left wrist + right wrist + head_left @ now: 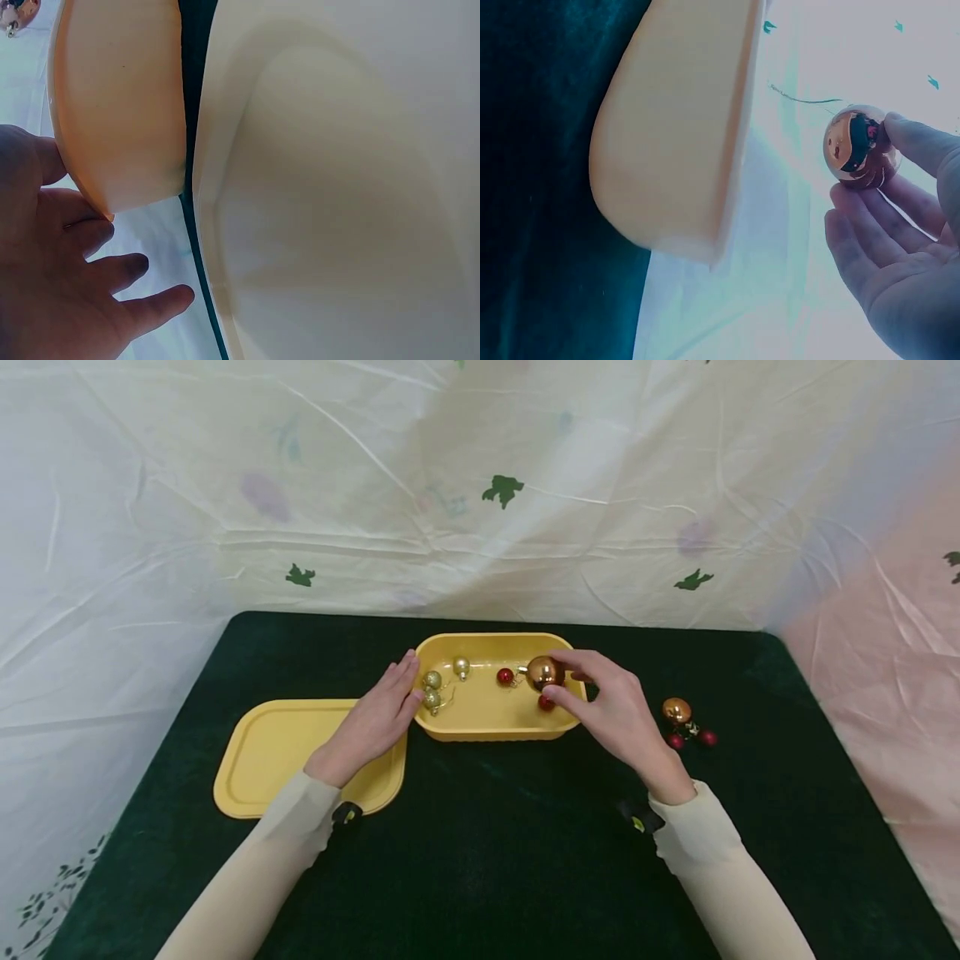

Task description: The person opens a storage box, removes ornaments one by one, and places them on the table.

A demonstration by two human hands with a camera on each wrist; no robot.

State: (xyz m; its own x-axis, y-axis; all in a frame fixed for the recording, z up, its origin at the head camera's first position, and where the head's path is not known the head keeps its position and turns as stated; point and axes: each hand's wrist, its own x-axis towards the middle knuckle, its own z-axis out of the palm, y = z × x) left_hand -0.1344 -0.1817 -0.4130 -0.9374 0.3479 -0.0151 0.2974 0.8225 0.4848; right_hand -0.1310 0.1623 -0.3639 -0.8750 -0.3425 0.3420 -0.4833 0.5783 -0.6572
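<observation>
A yellow rectangular box (495, 727) with rounded corners sits toward the back of the table. At its left end, my left hand (380, 708) rests against the rim with fingers extended; the left wrist view has the fingertips along the box's edge. Over the right end, my right hand (618, 706) pinches a shiny copper Christmas bauble (545, 672) between thumb and fingers. The right wrist view shows this bauble (861, 146) held above rim height. Inside the box, three small gold baubles (461, 667) lie on the left and two small red baubles (506, 677) on the right.
A yellow lid (277, 752) lies flat on the dark green tablecloth (480, 852), left of the box and partly under my left forearm. To the right of my right hand sit another copper bauble (677, 710) and two red baubles (707, 737). A pale patterned curtain (405, 527) hangs behind.
</observation>
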